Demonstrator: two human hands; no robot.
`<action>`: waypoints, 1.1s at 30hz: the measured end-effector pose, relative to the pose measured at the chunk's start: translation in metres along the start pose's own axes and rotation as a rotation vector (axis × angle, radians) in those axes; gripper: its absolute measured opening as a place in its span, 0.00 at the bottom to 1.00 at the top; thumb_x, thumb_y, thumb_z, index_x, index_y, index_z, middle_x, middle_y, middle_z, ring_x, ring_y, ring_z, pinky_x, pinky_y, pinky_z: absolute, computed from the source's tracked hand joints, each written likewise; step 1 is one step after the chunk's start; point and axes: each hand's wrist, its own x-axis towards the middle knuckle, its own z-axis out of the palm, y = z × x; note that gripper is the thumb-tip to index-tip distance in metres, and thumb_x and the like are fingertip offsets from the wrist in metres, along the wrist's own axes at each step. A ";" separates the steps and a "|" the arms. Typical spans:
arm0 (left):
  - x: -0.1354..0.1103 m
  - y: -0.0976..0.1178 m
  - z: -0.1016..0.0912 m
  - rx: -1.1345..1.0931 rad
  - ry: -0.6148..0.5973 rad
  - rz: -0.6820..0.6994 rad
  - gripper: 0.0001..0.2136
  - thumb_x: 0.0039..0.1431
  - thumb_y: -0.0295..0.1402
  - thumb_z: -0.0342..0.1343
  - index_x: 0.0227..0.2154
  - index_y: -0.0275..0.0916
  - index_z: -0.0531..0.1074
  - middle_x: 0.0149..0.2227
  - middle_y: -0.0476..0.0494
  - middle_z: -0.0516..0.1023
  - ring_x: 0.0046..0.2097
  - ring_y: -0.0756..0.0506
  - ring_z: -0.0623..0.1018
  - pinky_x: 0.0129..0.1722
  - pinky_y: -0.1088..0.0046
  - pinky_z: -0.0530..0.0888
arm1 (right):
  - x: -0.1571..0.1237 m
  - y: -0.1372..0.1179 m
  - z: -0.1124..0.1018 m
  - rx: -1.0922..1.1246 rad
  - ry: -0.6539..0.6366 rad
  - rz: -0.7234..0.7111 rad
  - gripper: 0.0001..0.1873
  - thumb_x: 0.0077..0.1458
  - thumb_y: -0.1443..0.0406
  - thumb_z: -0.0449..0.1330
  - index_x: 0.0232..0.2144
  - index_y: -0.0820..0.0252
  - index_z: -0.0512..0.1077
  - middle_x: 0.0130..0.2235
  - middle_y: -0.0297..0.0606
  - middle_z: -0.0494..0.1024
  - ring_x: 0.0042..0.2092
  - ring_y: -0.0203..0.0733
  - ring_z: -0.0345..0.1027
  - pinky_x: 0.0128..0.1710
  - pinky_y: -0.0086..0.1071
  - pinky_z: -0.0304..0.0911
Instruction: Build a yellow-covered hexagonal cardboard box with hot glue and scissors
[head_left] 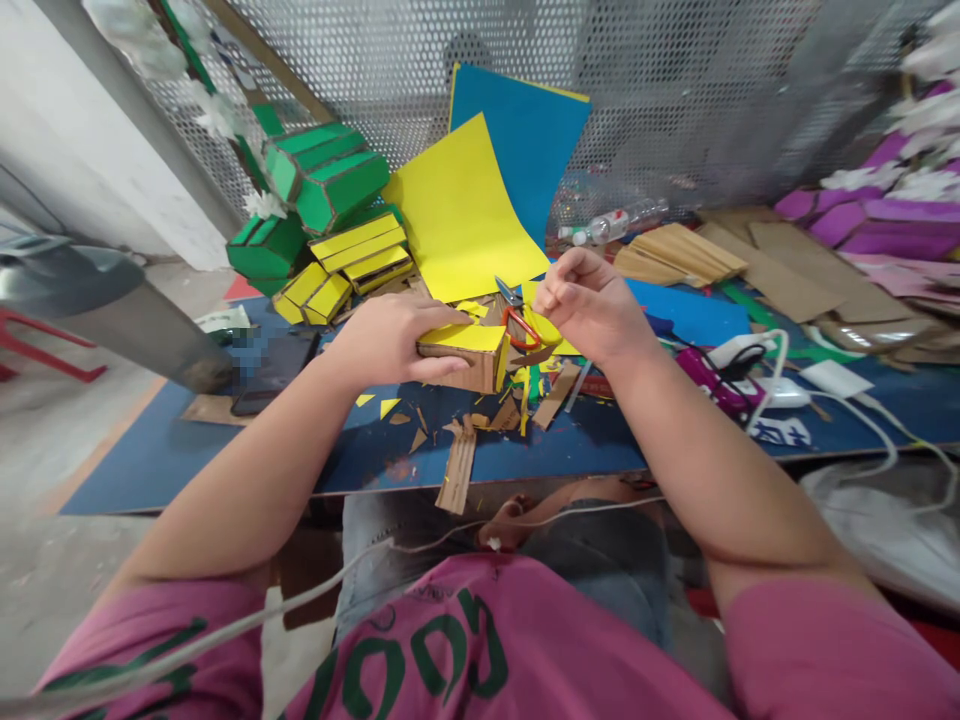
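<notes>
My left hand (394,340) grips a small cardboard box (466,372) faced with yellow paper, thumb along its near side and fingers over the top. To the right, my right hand (589,300) is raised with its fingers curled into a pinch. Whatever sits between those fingertips, if anything, is too small to make out. Orange-handled scissors (523,330) lie between the hands, just beyond the box. Around them are yellow paper scraps and cardboard offcuts (556,395). A torn cardboard strip (457,470) overhangs the table's near edge.
Behind stand a yellow sheet (472,210) and a blue sheet (525,130). Green cardboard pieces (330,185) and yellow-faced ones (364,250) are stacked at left, near a large grey tumbler (112,300). Cardboard strips (679,255), a plastic bottle (611,225) and a purple device (720,385) with cables lie right.
</notes>
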 end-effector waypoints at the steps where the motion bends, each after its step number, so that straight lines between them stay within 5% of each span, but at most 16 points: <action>1: 0.000 0.000 0.000 0.001 0.001 0.002 0.37 0.69 0.70 0.55 0.65 0.47 0.82 0.54 0.34 0.89 0.53 0.33 0.88 0.46 0.61 0.80 | 0.000 0.000 -0.001 0.006 0.001 -0.009 0.29 0.39 0.51 0.89 0.36 0.48 0.78 0.29 0.23 0.73 0.32 0.35 0.70 0.34 0.33 0.73; 13: 0.000 0.001 -0.001 -0.012 -0.010 -0.011 0.37 0.69 0.69 0.56 0.65 0.47 0.82 0.54 0.34 0.89 0.53 0.32 0.88 0.46 0.60 0.80 | -0.001 -0.003 -0.003 0.005 0.024 -0.008 0.26 0.45 0.55 0.87 0.42 0.48 0.82 0.37 0.27 0.83 0.37 0.35 0.78 0.38 0.33 0.76; 26: 0.000 0.000 0.000 -0.007 -0.009 -0.009 0.38 0.69 0.70 0.55 0.66 0.46 0.82 0.55 0.34 0.89 0.55 0.31 0.88 0.48 0.59 0.80 | -0.004 -0.011 -0.004 -0.094 0.049 0.021 0.25 0.48 0.50 0.86 0.37 0.50 0.77 0.37 0.29 0.82 0.34 0.35 0.78 0.22 0.29 0.59; 33: 0.000 0.000 0.000 -0.014 -0.005 -0.004 0.38 0.69 0.70 0.55 0.66 0.46 0.82 0.55 0.34 0.89 0.54 0.32 0.88 0.47 0.59 0.80 | -0.006 -0.014 -0.003 -0.084 0.041 0.013 0.22 0.52 0.53 0.84 0.37 0.50 0.77 0.36 0.30 0.80 0.40 0.37 0.80 0.21 0.24 0.61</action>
